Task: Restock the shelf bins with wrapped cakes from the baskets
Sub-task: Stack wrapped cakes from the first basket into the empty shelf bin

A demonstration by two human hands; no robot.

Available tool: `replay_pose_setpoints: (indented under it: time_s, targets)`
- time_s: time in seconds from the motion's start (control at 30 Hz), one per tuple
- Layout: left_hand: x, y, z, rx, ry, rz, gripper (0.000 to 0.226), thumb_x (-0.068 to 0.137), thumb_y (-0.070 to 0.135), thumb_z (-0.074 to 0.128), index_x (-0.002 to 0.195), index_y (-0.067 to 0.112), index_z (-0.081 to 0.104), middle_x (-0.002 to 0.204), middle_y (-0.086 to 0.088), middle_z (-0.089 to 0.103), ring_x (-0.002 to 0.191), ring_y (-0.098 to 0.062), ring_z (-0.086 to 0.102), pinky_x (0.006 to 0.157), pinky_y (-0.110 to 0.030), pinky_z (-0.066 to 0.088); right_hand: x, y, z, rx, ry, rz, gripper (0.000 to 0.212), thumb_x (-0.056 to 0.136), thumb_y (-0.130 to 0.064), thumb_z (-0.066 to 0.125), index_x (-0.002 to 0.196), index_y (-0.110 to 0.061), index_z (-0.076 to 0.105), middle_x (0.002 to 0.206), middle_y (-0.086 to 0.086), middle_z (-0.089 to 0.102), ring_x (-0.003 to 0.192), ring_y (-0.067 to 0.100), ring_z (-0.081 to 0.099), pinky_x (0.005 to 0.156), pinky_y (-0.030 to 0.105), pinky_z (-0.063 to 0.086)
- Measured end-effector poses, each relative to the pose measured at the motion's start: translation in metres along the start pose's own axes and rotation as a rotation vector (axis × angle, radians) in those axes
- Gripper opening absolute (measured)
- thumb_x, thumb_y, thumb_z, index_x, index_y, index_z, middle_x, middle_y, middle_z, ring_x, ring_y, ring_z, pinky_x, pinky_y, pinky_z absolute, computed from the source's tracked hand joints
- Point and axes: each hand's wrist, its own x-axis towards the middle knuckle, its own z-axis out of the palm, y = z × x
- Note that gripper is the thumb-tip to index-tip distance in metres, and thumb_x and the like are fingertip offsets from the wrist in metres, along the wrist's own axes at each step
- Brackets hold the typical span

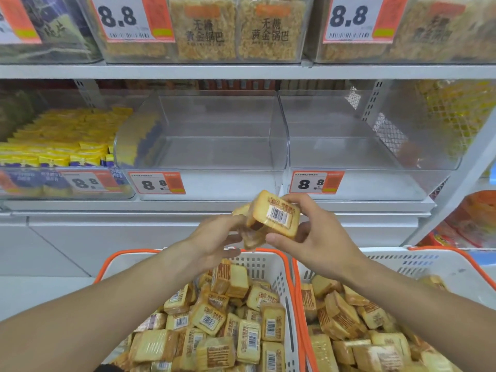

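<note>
Price tags [156, 183] on the bin fronts read "8.8", as do larger tags [131, 18] at 12 o'clock. Snack packs [205, 29] there read "无糖 黄金锅巴". Cake [276, 217] shows a barcode.

One view only, my head camera, wide-angle. It looks forward and down from head height, facing the shelf [241, 72] square-on at close range. Forearms enter from the bottom edge; two baskets [291, 277] sit directly below, nearest the lens.
</note>
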Motion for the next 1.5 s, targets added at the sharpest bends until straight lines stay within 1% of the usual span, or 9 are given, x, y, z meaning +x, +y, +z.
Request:
replay_pose_setpoints:
  time_s: [0.17, 0.3, 0.47, 0.67, 0.83, 1.03, 1.17, 1.37, 1.5]
  targets:
    - [-0.004, -0.003, 0.009, -0.037, -0.084, 0.007, 0.023, 0.085, 0.005, 0.073, 0.107, -0.003, 0.073, 0.111, -0.017, 0.074, 0.107, -0.030, 0.071, 0.092, -0.037, 0.056, 0.004, 0.014, -0.002, -0.077, 0.029, -0.141, 0.065, 0.083, -0.039, 0.080, 0.137, -0.035, 0.044, 0.117, -0.019, 0.063, 0.094, 0.002, 0.064, 0.075, 0.020, 0.055]
    - [-0.008, -0.002, 0.011, -0.215, -0.166, -0.013, 0.035, 0.089, -0.004, 0.068, 0.122, -0.011, 0.060, 0.113, -0.027, 0.071, 0.105, -0.036, 0.072, 0.096, -0.043, 0.058, 0.006, 0.021, -0.008, 0.314, 0.061, 0.000, 0.058, 0.087, -0.041, 0.074, 0.135, -0.030, 0.044, 0.116, -0.014, 0.067, 0.101, 0.006, 0.067, 0.084, 0.027, 0.057]
    - [-0.013, 0.002, 0.010, -0.261, -0.259, -0.004, 0.040, 0.090, -0.012, 0.058, 0.130, -0.010, 0.054, 0.121, -0.027, 0.068, 0.113, -0.035, 0.069, 0.097, -0.043, 0.056, 0.010, 0.030, -0.009, 0.425, 0.074, 0.034, 0.048, 0.086, -0.051, 0.069, 0.126, -0.034, 0.050, 0.113, -0.013, 0.068, 0.106, 0.010, 0.066, 0.089, 0.040, 0.057]
    - [-0.018, 0.007, 0.007, -0.424, -0.302, 0.012, 0.060, 0.084, 0.025, 0.065, 0.132, -0.010, 0.054, 0.133, -0.032, 0.058, 0.127, -0.047, 0.056, 0.107, -0.055, 0.048, 0.009, 0.023, -0.004, 0.271, -0.062, -0.113, 0.057, 0.088, -0.038, 0.074, 0.136, -0.029, 0.043, 0.121, -0.018, 0.063, 0.116, 0.008, 0.061, 0.086, 0.031, 0.058]
    - [-0.023, 0.007, 0.004, -0.092, -0.365, 0.121, 0.057, 0.087, 0.048, 0.069, 0.132, 0.013, 0.066, 0.130, -0.015, 0.067, 0.126, -0.030, 0.061, 0.106, -0.042, 0.047, 0.013, 0.018, 0.002, 0.097, -0.102, -0.202, 0.064, 0.088, -0.035, 0.078, 0.141, -0.033, 0.043, 0.131, -0.014, 0.055, 0.121, 0.008, 0.056, 0.090, 0.030, 0.057]
    - [-0.034, 0.007, -0.005, -0.034, -0.367, 0.103, 0.056, 0.079, 0.032, 0.078, 0.128, 0.006, 0.067, 0.127, -0.022, 0.067, 0.114, -0.030, 0.063, 0.098, -0.038, 0.050, 0.014, 0.002, 0.010, 0.587, -0.325, 0.119, 0.078, 0.078, -0.012, 0.086, 0.140, -0.035, 0.047, 0.131, 0.001, 0.060, 0.113, 0.023, 0.067, 0.088, 0.040, 0.060]
    - [-0.052, 0.000, -0.018, 0.002, -0.408, 0.111, 0.051, 0.076, 0.034, 0.081, 0.119, 0.010, 0.071, 0.120, -0.020, 0.070, 0.103, -0.023, 0.065, 0.086, -0.033, 0.050, 0.018, -0.004, 0.011, 0.813, -0.603, 0.304, 0.059, 0.084, -0.018, 0.076, 0.139, -0.025, 0.055, 0.136, 0.017, 0.059, 0.117, 0.039, 0.065, 0.095, 0.052, 0.056]
    - [-0.080, 0.006, -0.037, 0.320, -0.158, 0.241, 0.073, 0.076, 0.065, 0.076, 0.130, 0.021, 0.055, 0.124, -0.008, 0.066, 0.102, -0.017, 0.071, 0.080, -0.033, 0.055, 0.010, -0.017, 0.014, 0.727, -0.511, 0.269, 0.052, 0.074, -0.015, 0.087, 0.124, -0.015, 0.069, 0.118, 0.014, 0.069, 0.102, 0.030, 0.070, 0.079, 0.041, 0.058]
    - [-0.064, 0.035, -0.062, 0.423, 0.324, 0.664, 0.015, 0.098, 0.031, 0.063, 0.112, 0.024, 0.059, 0.114, 0.001, 0.062, 0.096, -0.003, 0.062, 0.081, -0.024, 0.045, 0.033, -0.049, 0.006, 0.909, -0.369, 0.290, 0.045, 0.072, -0.021, 0.080, 0.114, -0.011, 0.070, 0.103, 0.009, 0.073, 0.087, 0.020, 0.068, 0.069, 0.031, 0.058]
